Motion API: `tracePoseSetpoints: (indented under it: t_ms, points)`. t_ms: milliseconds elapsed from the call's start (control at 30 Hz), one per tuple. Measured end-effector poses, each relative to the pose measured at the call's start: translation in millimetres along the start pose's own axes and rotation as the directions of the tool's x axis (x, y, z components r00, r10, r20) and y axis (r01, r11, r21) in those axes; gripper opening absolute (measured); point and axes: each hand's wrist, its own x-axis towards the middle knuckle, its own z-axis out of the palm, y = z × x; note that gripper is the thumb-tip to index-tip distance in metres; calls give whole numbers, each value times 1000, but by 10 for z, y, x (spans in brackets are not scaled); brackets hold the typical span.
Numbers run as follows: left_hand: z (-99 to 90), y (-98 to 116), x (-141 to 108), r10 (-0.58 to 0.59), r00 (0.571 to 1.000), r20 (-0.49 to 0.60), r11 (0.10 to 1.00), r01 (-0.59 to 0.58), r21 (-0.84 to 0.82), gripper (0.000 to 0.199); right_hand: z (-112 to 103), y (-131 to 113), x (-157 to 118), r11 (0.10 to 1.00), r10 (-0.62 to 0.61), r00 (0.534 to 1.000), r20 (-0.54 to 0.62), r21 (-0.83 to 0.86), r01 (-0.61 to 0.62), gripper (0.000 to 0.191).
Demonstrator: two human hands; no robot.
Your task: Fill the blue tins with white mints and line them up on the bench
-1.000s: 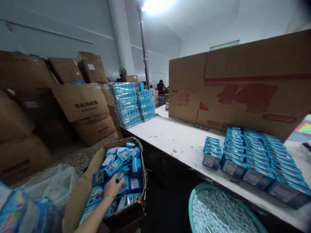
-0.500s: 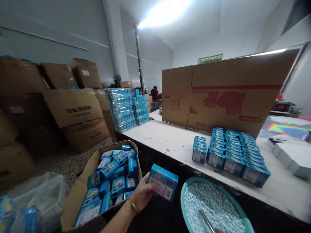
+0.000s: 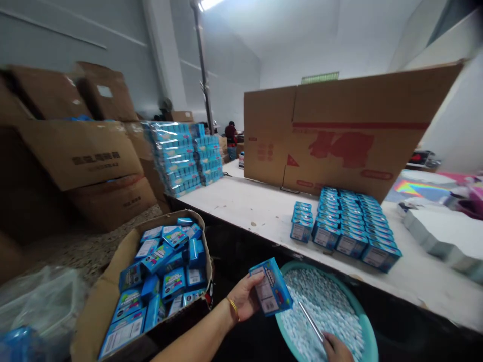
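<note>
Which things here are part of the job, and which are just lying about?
Part of the job:
left hand holding a blue printed box
right hand on a metal rod
teal basin of pale blue pellets
open carton of blue boxes

Lying about:
shrink-wrapped box stack
stacked brown cartons
plastic bag

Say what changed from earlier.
The left hand, gold bangle on its wrist, has lifted a blue printed box out of the open cardboard carton and carried it right, over the round teal basin of pale pellets. The right hand, gripping a thin metal rod, has come into view. The rows of blue boxes stayed put.
</note>
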Motion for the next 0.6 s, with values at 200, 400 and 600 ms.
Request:
tracePoseSetpoints:
  t_ms: [200, 400, 600]
  points:
    - [-148, -242, 562, -136, 970, -200, 983, 158, 98, 35, -213, -257, -15, 998, 0, 997, 71, 58, -4, 33]
    - [-182, -419, 1186, -175, 963, -203, 927, 230, 294, 35, -1003, -259, 123, 853, 69, 996, -52, -514, -85, 32]
    - [-306, -840, 1876, -141, 966, -216, 848, 230, 477, 48, -1185, -215, 473, 645, 31, 996, 83, -763, 43, 25]
